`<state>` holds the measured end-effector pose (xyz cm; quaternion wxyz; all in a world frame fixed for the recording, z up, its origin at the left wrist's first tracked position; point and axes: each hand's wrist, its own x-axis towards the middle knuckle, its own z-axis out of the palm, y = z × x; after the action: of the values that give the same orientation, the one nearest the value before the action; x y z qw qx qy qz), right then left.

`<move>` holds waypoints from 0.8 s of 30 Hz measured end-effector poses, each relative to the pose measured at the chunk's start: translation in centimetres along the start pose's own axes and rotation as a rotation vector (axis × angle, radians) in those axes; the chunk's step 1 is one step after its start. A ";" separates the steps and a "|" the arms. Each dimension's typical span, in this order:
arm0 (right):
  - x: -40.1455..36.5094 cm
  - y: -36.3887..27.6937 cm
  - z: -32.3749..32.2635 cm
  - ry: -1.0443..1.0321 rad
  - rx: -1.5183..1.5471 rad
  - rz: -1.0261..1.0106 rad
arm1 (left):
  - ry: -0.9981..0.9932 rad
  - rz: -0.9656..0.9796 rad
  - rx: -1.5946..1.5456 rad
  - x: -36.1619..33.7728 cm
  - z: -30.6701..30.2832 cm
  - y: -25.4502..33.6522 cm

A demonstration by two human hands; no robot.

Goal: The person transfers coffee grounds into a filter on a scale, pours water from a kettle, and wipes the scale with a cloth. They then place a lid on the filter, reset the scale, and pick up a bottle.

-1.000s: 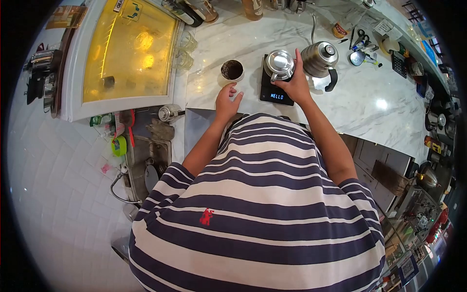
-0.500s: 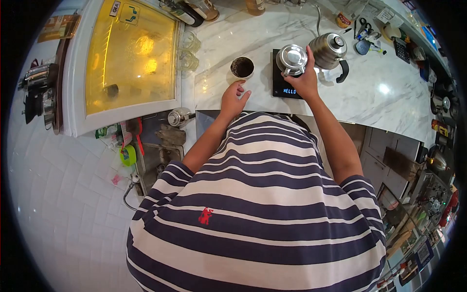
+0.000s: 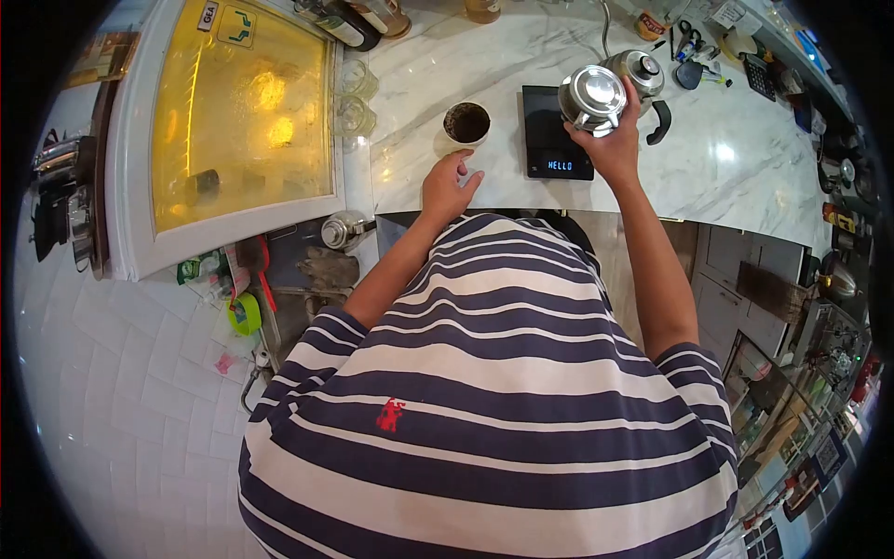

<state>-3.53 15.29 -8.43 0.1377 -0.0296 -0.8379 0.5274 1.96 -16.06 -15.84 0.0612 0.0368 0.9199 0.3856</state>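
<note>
My right hand (image 3: 615,144) is closed around a shiny lidded metal phin coffee filter (image 3: 594,93), held above the right edge of a black scale (image 3: 549,140). The scale display reads HELLO. Behind the filter, partly hidden by it, stands a steel gooseneck kettle (image 3: 643,70) with a black handle. Dark grounds fill a small cup (image 3: 467,125) left of the scale. My left hand (image 3: 449,186) rests at the counter's front, thumb apart and fingertips right at the near side of the cup; it holds nothing.
Two clear glasses (image 3: 355,116) stand beside the yellow-lit cabinet door (image 3: 251,121) on the left. Bottles (image 3: 340,23) line the back. Scissors (image 3: 687,39), pens and a calculator (image 3: 759,76) lie at the back right of the marble counter (image 3: 410,177). Below left is a sink (image 3: 289,317).
My right hand has moved the coffee filter rightward from over the scale's middle to its right edge, uncovering more of the scale. My left hand stays by the cup.
</note>
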 end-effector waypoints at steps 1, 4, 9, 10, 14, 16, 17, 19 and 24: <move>0.2 -0.5 -0.3 0.006 0.000 -0.015 | 0.002 0.000 0.014 0.1 0.1 0.0; 0.5 -1.3 -1.1 0.028 -0.034 -0.043 | -0.006 0.009 0.049 0.2 0.2 0.0; 0.7 -1.6 -1.7 0.042 -0.077 -0.046 | 0.071 0.110 0.013 0.8 0.3 -0.6; 0.7 -1.6 -1.7 0.042 -0.079 -0.042 | 0.088 0.147 0.027 1.0 0.3 -0.9; 0.6 -1.8 -1.9 0.028 -0.065 -0.037 | 0.097 0.243 0.144 1.2 0.4 -1.3; 0.5 -1.7 -2.0 0.017 -0.046 -0.010 | 0.112 0.278 0.186 1.0 0.6 -1.6; 0.4 -1.7 -2.0 0.009 -0.036 0.003 | 0.119 0.285 0.212 0.8 0.8 -1.8; 0.4 -1.6 -2.0 -0.003 -0.028 0.022 | 0.134 0.299 0.265 0.6 0.7 -1.9; 0.5 -1.5 -1.6 -0.016 -0.018 0.041 | 0.183 0.326 0.341 -0.2 1.0 -2.6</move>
<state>-3.41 16.13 -6.35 0.1199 -0.0438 -0.8430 0.5226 2.29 -17.22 -18.37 -0.0923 0.1595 0.9552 0.2314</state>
